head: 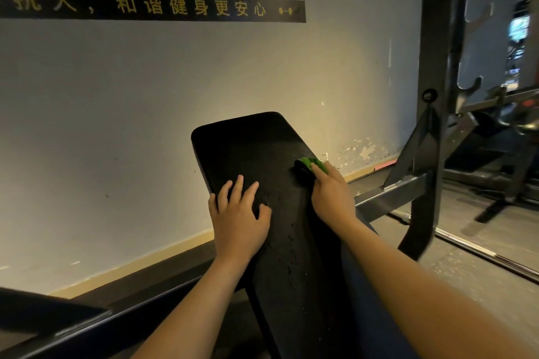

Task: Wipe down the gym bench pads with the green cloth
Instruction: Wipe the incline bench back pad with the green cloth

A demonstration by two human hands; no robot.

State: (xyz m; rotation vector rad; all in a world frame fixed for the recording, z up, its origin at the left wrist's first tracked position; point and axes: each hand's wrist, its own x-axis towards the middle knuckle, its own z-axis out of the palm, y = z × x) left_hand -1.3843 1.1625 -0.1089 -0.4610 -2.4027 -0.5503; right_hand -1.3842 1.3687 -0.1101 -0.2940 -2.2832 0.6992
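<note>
Right grip (pixel 332 198) clamped on green cloth (pixel 316 164), on the bench pad (pixel 250 148) — left grip (pixel 237 216) beside it, spread flat.

Black bench pad (pixel 253 148) tilted up toward the wall. Left grip (pixel 237 218) flat on the pad's lower left part, fingers spread. Right grip (pixel 332 195) at the pad's right edge, clutching a bunched green cloth (pixel 315 165) against the surface. Dark steel rack frame (pixel 434 67) right of the pad. Black banner (pixel 151 6) with yellow characters high above the pad.

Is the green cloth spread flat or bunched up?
Bunched up: the green cloth shows as a small wad gripped in the right hand.
</note>
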